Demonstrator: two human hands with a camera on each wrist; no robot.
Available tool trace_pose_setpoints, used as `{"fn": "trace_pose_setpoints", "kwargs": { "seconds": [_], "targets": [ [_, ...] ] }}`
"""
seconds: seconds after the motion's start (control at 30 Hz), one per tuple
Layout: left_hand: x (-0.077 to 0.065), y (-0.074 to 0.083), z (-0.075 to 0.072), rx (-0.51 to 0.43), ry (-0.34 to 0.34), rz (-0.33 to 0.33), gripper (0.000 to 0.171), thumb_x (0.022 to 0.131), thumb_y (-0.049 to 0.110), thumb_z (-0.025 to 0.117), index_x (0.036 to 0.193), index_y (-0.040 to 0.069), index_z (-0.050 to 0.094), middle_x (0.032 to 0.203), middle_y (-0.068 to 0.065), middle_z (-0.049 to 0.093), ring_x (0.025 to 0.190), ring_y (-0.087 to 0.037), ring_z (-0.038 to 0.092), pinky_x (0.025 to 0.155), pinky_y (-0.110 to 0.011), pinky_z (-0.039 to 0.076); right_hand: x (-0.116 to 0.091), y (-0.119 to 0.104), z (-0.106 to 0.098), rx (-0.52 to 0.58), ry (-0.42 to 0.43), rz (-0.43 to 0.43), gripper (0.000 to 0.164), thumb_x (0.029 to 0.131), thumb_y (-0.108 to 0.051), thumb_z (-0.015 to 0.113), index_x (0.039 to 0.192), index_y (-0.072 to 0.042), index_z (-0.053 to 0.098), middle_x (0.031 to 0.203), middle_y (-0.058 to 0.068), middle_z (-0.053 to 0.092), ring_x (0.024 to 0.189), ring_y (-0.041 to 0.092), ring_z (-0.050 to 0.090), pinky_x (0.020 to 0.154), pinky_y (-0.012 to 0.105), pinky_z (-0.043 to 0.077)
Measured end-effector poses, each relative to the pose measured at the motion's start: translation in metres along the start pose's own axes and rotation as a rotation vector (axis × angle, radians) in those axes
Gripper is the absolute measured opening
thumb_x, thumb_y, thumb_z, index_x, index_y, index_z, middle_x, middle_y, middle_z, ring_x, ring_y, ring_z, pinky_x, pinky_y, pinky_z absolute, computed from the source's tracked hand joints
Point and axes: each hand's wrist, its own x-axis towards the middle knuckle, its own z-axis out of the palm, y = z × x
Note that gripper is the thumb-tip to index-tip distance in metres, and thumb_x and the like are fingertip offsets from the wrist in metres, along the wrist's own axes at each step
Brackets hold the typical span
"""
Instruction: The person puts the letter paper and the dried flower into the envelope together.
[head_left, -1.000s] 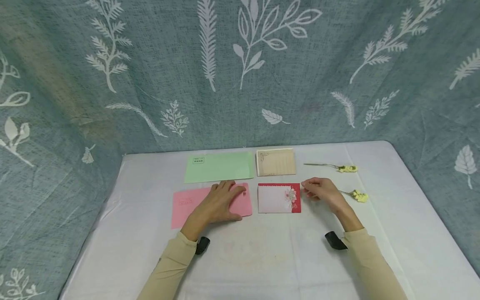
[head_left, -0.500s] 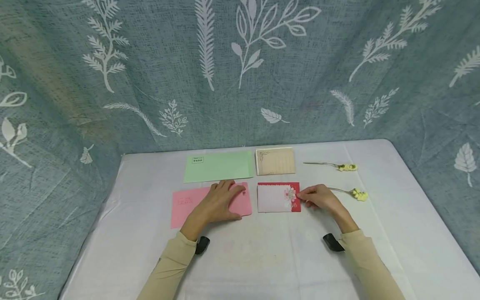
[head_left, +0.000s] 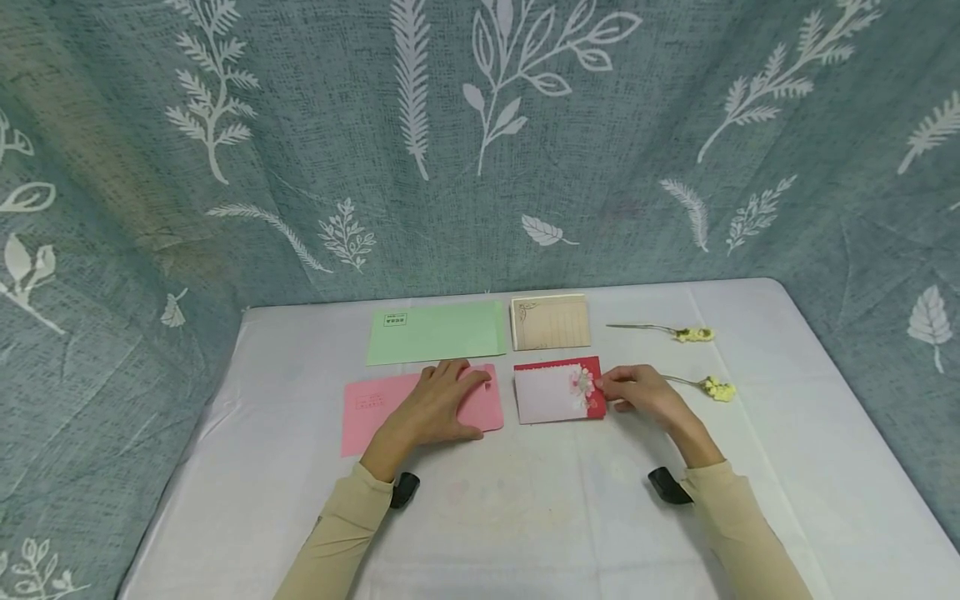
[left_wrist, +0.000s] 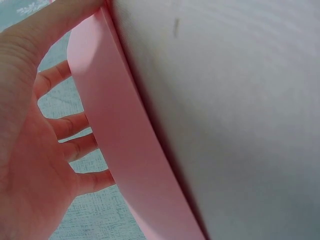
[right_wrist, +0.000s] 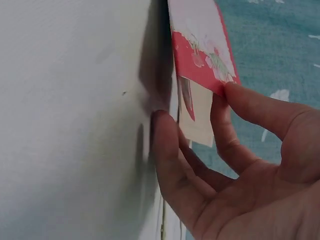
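Observation:
My left hand (head_left: 442, 408) spans the right end of a pink envelope (head_left: 378, 404), thumb at its near edge and fingertips along the far one. The left wrist view shows the envelope (left_wrist: 115, 110) between thumb and fingers. With thumb and forefinger, my right hand (head_left: 648, 396) pinches the right edge of a red-bordered floral card (head_left: 551, 396). That edge of the card (right_wrist: 200, 62) is raised off the cloth in the right wrist view, the other fingers lying below it.
Behind the pink envelope lies a green envelope (head_left: 438, 333), with a cream lined card (head_left: 551, 323) to its right. Two yellow flowers on stems, a far flower (head_left: 695, 335) and a near flower (head_left: 718, 390), lie right. A patterned curtain (head_left: 450, 233) borders the white-covered table (head_left: 480, 533).
My right hand has come left to the floral card and taken its right edge. The card has turned slightly, its right side lifting. My left hand has stayed in place.

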Motion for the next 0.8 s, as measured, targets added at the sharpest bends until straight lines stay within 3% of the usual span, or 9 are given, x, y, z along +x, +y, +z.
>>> {"fn": "trace_pose_setpoints", "kwargs": {
  "seconds": [0.13,0.4,0.6,0.8],
  "targets": [
    [-0.0002,0.0003,0.0008,0.002,0.000,-0.003,0.079,0.069,0.043,0.087,0.136,0.020,0.054,0.133,-0.014,0.048,0.125,-0.032,0.043,0.102,-0.052,0.035,0.0007,-0.0012,-0.0021,0.026,-0.007,-0.026,0.030,0.099,-0.013,0.056,0.114,0.013,0.060,0.094,0.009,0.066,0.084,0.011,0.063,0.077,0.030,0.056],
    [-0.0008,0.0008,0.0002,0.000,-0.005,-0.007,0.078,0.069,0.044,0.087,0.136,0.021,0.054,0.133,-0.014,0.048,0.125,-0.032,0.043,0.101,-0.052,0.035,0.0035,-0.0013,-0.0015,0.066,0.059,-0.015,0.031,0.096,-0.010,0.062,0.117,0.012,0.057,0.086,0.005,0.069,0.072,0.007,0.063,0.065,0.023,0.054],
    [-0.0004,0.0007,-0.0006,0.004,0.000,0.002,0.078,0.069,0.044,0.087,0.136,0.020,0.054,0.131,-0.014,0.049,0.124,-0.031,0.044,0.101,-0.052,0.036,0.0062,-0.0056,0.0014,0.070,0.116,0.020,0.047,0.092,-0.010,0.068,0.132,0.010,0.053,0.096,0.013,0.072,0.068,0.006,0.065,0.065,0.022,0.055],
    [0.0003,0.0008,-0.0013,0.006,-0.012,0.000,0.079,0.069,0.045,0.087,0.136,0.020,0.054,0.131,-0.014,0.049,0.124,-0.031,0.044,0.101,-0.052,0.035,0.0085,-0.0095,0.0058,0.104,0.091,-0.010,0.039,0.094,-0.009,0.065,0.124,0.016,0.058,0.111,0.025,0.068,0.073,0.009,0.069,0.073,0.029,0.058]
  ]
}}
